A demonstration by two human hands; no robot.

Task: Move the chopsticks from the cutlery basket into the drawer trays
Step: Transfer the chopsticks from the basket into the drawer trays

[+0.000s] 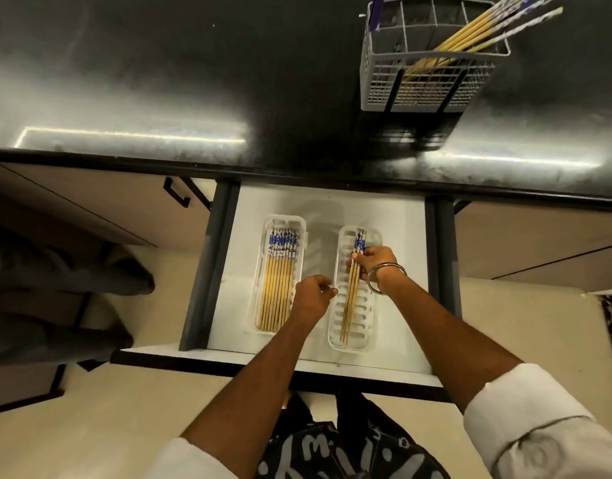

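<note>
Chopsticks, three lots, listed left to right across the open drawer (pixel 332 202) and the dark counter (pixel 159 81) behind it.

Left tray (pixel 263 271): white, slotted, lying lengthwise in the drawer. Holds a full flat row of chopsticks (pixel 278 288), blue-patterned ends pointing to the counter, plain tips toward the person. Looks settled; nothing touches it.

Left hand (pixel 313 295): hovers between the two trays, fingers curled loosely together, holding nothing that can be seen. Fingertips are just beside the near wall of the right tray.

Right tray (pixel 335 326): same kind, mostly bare slots. A small bundle of chopsticks (pixel 351 305) lies along its length, patterned ends toward the counter.

Right hand (pixel 373 267): a metal bangle (pixel 384 278) on the wrist; fingers and thumb pinch the upper part of the bundle. Whether the bundle rests fully on the tray floor cannot be told.

Basket (pixel 425 60): grey, gridded, on the counter, far right, well apart from the drawer. Several more chopsticks (pixel 480 32) lean out of its right compartment.

Step in hand, by judgement: setting down and straightening a bundle in the right tray. Task roughly past half, one tray filled, one begun.

Next move calls for: letting go once the sticks lie flat and parallel, then a reach up and right to the basket for another lot, kept patterned ends the same way.
</note>
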